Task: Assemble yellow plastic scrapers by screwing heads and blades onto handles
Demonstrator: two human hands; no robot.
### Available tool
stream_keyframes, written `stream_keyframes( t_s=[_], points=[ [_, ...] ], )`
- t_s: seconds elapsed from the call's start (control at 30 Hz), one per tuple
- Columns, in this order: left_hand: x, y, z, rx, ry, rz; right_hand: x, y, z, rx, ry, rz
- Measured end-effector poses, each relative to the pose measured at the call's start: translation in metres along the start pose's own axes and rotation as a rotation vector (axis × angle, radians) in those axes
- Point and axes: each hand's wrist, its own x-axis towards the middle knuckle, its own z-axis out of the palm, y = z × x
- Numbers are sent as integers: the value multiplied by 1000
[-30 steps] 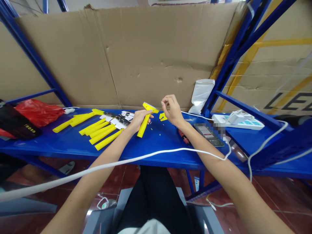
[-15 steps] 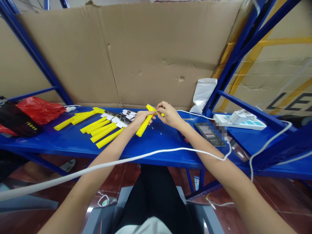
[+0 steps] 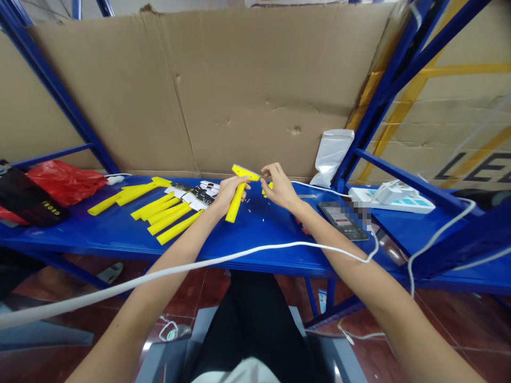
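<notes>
My left hand (image 3: pixel 230 192) is closed around a yellow T-shaped scraper (image 3: pixel 236 206), gripping it where handle and head meet. The scraper's wide head points up and away from me, its handle slanting down toward me. At the head's right end, my right hand (image 3: pixel 279 187) pinches with thumb and forefinger; a thin dark sliver shows there, too small to name. Beneath those fingers lies a small yellow piece (image 3: pixel 266 190), partly hidden. Left of my left hand, several more yellow scrapers (image 3: pixel 171 215) lie in a row, with black-and-white cards (image 3: pixel 198 198) at their far ends.
A white cable (image 3: pixel 239 254) crosses in front of the blue shelf (image 3: pixel 259 244) and over my right forearm. To the right are a phone (image 3: pixel 341 219) and a white power strip (image 3: pixel 417 203). A red bag (image 3: pixel 66 181) sits far left. Cardboard (image 3: pixel 255 90) walls the back.
The scraper has turned in my left hand, so its head now shows more fully and lies more sideways. My right fingers have shifted slightly to the head's right end.
</notes>
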Motion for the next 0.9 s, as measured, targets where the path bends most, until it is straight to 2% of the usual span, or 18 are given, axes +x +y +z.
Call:
stream_keyframes(
  t_s=[0.07,0.13,0.23,0.33,0.43,0.6,0.9],
  points=[
    [0,2,0,-7,10,38,0,4,3,30,-15,69],
    [0,4,0,-13,28,67,0,7,5,30,-97,110],
    [0,5,0,-15,42,108,-1,5,6,47,-329,108],
    [0,7,0,-12,28,139,-3,1,6,165,-569,83],
    [-1,8,1,-10,23,152,-6,-2,8,276,-703,94],
    [-4,11,3,-14,8,180,-8,-2,11,302,-748,119],
    [-7,14,5,-1,-15,181,-9,-2,15,274,-719,97]
  ],
)
